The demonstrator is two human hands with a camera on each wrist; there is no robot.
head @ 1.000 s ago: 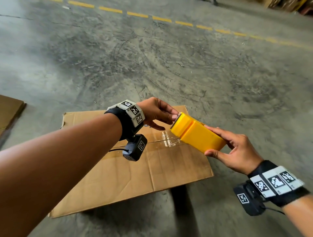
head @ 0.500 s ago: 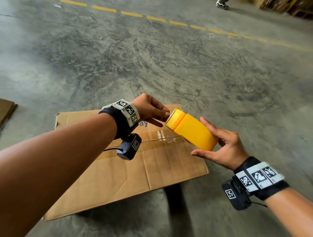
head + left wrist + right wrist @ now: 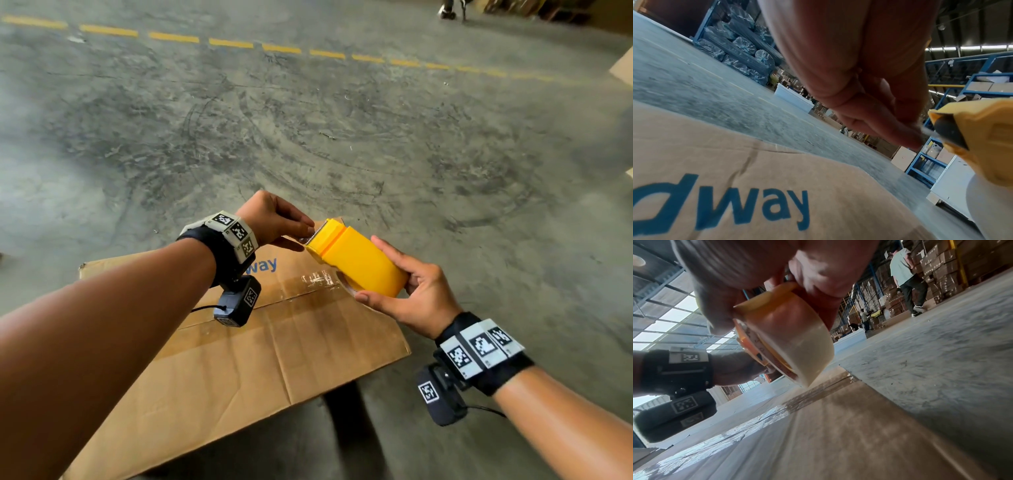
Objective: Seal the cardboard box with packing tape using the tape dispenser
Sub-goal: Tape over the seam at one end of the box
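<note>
Both hands now sit higher and closer together than a second ago: the right hand (image 3: 416,294) has tipped the yellow plastic tape dispenser (image 3: 356,260) up, so its toothed end meets the left hand (image 3: 274,221) near the middle of the head view.

Left thumb and fingertips (image 3: 301,228) are pinched together right at the cutter edge, apparently on the loose tape end (the clear film itself is barely visible). Right fingers and thumb are wrapped around the dispenser body, clamped on it, with the roll of clear packing tape (image 3: 797,344) showing below the palm in the right wrist view.

The flat brown cardboard box (image 3: 239,359) with blue lettering lies on the grey concrete floor (image 3: 308,137), filling the lower centre of the head view; a glossy strip of tape (image 3: 317,279) already covers part of its centre seam.

To do this step well, I would draw out a short tail while holding the dispenser steady, keep fingertips off the teeth, then press the tail onto the seam, overlapping the existing strip.
</note>
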